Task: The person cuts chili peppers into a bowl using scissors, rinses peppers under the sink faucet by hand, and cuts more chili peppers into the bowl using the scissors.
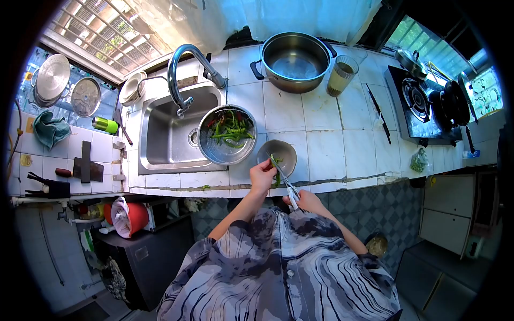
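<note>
My left hand (262, 175) pinches a green pepper (277, 161) over the near left side of a small grey bowl (285, 155). My right hand (305, 201) is closed on a pair of scissors (290, 189), whose blades point up and left to the pepper. Some green pieces show at the bowl's near edge. Left of the bowl, a metal colander (208, 144) holds green and a few red peppers (233, 127), and it overlaps the right side of the sink.
The sink (155, 128) has a curved faucet (172, 69). Behind the bowl stand a large pot (296, 64) and a glass (341, 77). Chopsticks (378, 113) lie beside the stove (415, 107). A small green bag (419, 160) sits near the counter's edge.
</note>
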`<move>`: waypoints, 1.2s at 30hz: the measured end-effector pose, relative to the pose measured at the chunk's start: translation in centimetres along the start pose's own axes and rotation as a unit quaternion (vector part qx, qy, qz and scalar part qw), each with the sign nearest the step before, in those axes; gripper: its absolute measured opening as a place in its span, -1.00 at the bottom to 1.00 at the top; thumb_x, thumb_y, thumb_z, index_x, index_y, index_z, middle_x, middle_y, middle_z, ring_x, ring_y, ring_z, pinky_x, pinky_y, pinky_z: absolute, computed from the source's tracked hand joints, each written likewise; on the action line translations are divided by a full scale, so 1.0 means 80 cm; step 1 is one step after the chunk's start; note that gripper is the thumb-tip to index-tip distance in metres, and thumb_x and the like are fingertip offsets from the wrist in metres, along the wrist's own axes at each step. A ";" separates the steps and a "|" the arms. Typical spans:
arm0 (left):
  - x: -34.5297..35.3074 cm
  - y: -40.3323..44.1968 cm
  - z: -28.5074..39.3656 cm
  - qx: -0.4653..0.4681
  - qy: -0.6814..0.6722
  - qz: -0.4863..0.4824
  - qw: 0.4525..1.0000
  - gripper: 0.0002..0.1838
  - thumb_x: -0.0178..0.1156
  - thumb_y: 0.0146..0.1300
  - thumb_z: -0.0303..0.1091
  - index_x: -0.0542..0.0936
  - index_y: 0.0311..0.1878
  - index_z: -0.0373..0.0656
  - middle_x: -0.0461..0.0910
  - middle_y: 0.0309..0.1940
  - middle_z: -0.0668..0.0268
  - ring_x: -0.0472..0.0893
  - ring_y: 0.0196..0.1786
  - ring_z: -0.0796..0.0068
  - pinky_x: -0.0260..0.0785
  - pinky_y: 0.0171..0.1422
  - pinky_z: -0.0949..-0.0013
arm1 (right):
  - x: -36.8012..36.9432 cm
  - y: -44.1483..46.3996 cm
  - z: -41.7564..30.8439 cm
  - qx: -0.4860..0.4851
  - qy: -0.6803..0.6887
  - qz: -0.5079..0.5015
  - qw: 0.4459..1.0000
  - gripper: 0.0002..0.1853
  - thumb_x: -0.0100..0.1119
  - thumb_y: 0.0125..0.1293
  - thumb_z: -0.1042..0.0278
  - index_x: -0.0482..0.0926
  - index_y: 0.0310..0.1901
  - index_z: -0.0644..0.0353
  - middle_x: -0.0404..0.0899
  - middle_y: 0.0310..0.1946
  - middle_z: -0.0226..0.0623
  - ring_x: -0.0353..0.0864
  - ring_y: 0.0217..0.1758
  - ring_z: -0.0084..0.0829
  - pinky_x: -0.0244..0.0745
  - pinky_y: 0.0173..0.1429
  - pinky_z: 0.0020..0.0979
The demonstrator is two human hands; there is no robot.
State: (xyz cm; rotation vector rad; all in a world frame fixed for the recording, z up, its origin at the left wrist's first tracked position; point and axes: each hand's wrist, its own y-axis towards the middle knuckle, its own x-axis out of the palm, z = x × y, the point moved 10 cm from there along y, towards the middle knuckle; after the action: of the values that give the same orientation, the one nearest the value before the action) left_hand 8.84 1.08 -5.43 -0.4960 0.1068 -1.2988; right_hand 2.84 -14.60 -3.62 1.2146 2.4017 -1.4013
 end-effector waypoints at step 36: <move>0.004 -0.016 0.007 -0.030 0.010 0.024 0.999 -0.76 0.11 0.10 -0.50 0.54 -0.12 -0.28 0.53 -0.46 0.43 0.44 -0.44 0.73 0.30 -0.42 0.63 | 0.002 -0.013 -0.001 -0.022 0.048 -0.026 0.998 -0.23 0.09 -0.03 -0.30 0.40 -0.26 0.50 0.50 -0.40 0.08 0.53 -0.27 -0.17 0.37 -0.20 -0.34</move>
State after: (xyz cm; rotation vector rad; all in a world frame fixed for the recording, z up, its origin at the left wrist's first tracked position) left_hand 7.94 0.75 -4.34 -0.5287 0.1734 -1.2567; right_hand 2.01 -14.71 -2.96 1.2457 2.5321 -1.3241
